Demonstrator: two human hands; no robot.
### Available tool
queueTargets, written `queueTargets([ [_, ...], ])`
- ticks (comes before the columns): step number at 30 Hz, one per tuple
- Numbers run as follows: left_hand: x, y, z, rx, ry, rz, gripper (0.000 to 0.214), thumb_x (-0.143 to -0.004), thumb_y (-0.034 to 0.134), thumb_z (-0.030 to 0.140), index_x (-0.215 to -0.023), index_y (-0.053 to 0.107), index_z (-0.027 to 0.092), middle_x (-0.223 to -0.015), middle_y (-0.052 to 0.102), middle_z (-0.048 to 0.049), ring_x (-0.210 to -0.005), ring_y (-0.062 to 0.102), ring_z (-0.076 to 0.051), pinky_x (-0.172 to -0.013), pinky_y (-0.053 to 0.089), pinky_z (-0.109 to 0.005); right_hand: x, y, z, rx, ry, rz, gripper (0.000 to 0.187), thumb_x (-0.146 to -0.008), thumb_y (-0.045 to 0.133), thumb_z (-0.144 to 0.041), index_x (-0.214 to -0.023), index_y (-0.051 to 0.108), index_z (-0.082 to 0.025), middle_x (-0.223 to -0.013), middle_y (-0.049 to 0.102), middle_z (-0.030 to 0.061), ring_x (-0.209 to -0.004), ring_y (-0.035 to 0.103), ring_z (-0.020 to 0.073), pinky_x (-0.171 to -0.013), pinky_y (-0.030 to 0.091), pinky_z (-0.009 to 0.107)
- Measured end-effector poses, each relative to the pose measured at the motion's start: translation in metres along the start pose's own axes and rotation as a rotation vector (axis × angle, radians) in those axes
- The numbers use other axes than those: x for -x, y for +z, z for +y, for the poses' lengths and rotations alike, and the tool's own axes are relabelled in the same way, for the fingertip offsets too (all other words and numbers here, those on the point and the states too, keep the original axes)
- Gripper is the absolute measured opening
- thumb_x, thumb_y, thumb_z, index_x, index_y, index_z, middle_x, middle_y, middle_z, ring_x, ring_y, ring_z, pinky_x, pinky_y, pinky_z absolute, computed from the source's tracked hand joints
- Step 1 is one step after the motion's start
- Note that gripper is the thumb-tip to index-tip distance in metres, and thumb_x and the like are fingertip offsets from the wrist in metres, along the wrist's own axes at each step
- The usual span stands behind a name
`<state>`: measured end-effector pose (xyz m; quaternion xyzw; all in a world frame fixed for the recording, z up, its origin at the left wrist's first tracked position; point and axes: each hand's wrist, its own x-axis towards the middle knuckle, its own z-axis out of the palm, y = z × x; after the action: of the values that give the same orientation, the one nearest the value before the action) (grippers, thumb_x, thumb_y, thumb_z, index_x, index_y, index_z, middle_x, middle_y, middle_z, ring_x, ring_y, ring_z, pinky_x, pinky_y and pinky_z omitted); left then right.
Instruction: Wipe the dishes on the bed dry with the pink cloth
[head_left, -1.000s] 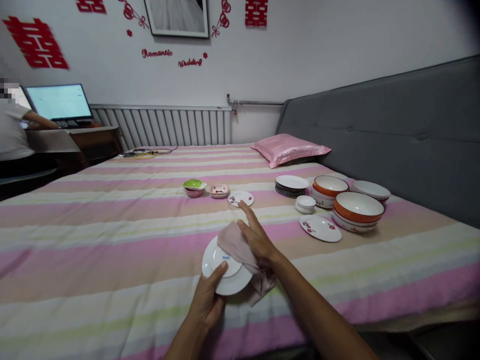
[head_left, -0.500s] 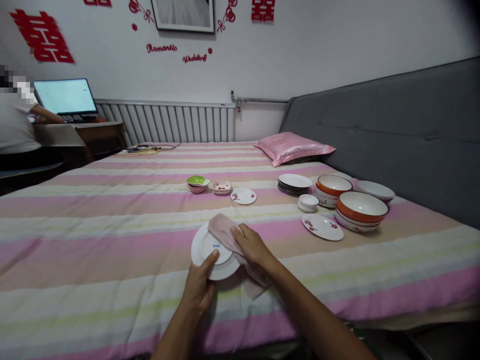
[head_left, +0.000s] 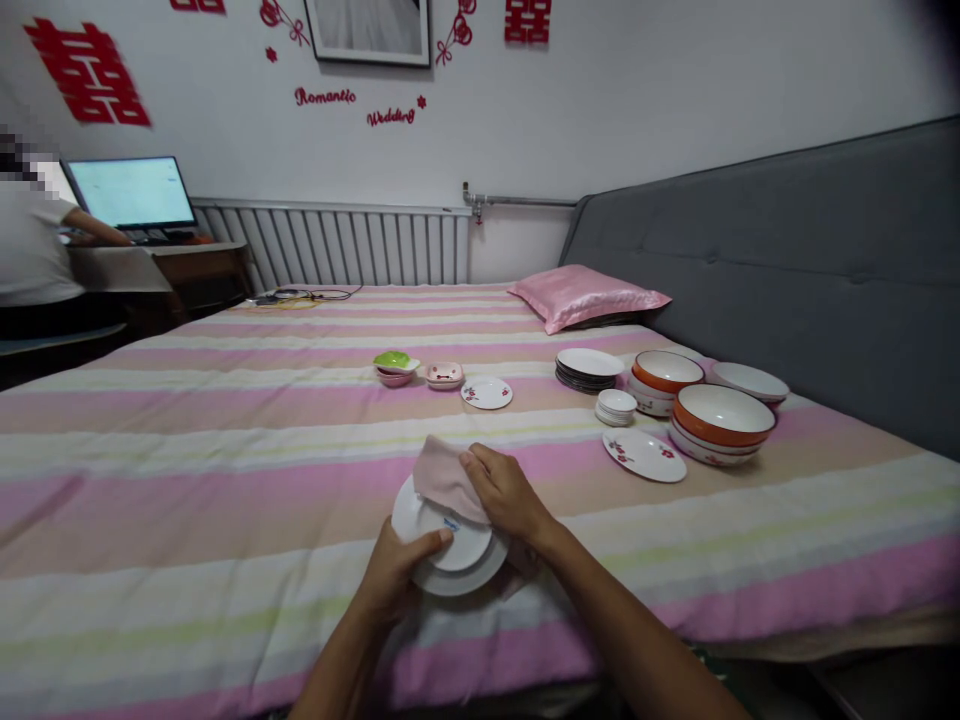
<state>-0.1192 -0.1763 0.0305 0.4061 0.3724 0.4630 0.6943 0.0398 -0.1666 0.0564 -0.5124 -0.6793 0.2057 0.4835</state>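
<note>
A white plate point(head_left: 465, 578) is held above the near side of the bed, its underside with a small blue mark turned toward me. My left hand point(head_left: 405, 560) grips its left rim, thumb lying across the back. My right hand point(head_left: 506, 495) is closed on a pale pink cloth point(head_left: 446, 480), which lies over the plate's upper right part. Some of the cloth hangs behind the plate at the right. The fingers of both hands are partly hidden behind the plate and cloth.
On the striped bedspread point(head_left: 187, 480) stand small dishes point(head_left: 395, 365), pink bowls point(head_left: 444, 375), a flowered plate point(head_left: 487, 393), stacked plates point(head_left: 589, 365), small white dishes point(head_left: 616, 405), an oval plate point(head_left: 645, 455) and orange-rimmed bowls point(head_left: 724, 420). A pink pillow point(head_left: 589, 293) lies behind. A person point(head_left: 34, 240) sits at a desk.
The plate has turned and tilted in my left hand, shifting slightly right and toward me. The cloth has bunched nearer the plate's upper edge, still in my right hand.
</note>
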Motion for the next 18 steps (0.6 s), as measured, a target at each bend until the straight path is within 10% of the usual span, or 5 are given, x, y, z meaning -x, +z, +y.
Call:
queueTargets([
  [18,0.004,-0.019,0.019,-0.09,-0.222,-0.22,0.035,-0.05,0.08,0.013,-0.084,0.07,0.012,-0.073,0.07,-0.0103,-0.062,0.063,-0.021,-0.059,0.049,-0.028,0.008,0.011,0.002,-0.13,-0.047,-0.282,0.037,-0.087,0.045,-0.039,-0.056,0.044,-0.018,-0.054,0.042,-0.0048,-0.052,0.036,0.0088,-0.049,0.025,0.021],
])
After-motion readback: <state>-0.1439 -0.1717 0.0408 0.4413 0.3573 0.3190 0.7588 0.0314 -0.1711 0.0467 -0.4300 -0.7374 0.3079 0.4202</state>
